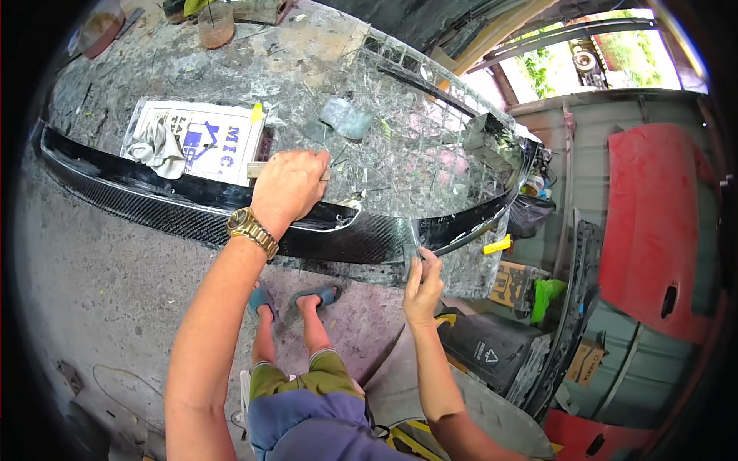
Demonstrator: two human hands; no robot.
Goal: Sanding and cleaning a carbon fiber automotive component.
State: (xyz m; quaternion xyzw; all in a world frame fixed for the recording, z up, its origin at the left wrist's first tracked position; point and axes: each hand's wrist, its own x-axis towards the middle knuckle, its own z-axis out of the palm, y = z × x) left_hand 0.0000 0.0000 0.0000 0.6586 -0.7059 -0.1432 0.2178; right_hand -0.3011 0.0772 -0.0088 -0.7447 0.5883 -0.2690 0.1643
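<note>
A long, curved black carbon-fibre car trim part (338,240) lies along the near edge of the workbench. My left hand (290,188), a gold watch (252,230) on its wrist, is closed over the part's upper edge. Ends of a light wooden block (256,170) stick out on both sides of that fist. Lower on the right, the fingers of my right hand (423,288) pinch a thin grey strip (413,238), which looks like sandpaper. The strip bends over the part's face where it narrows toward the right. My palms hide some of the grip.
Behind the part, a printed white sheet (223,127) bears a crumpled grey glove (158,150). Grey abrasive sheets (346,117) lie mid-bench, and a dark block (492,142) sits at the right end. Beyond stand a red car door panel (653,230) and a black bin (492,346).
</note>
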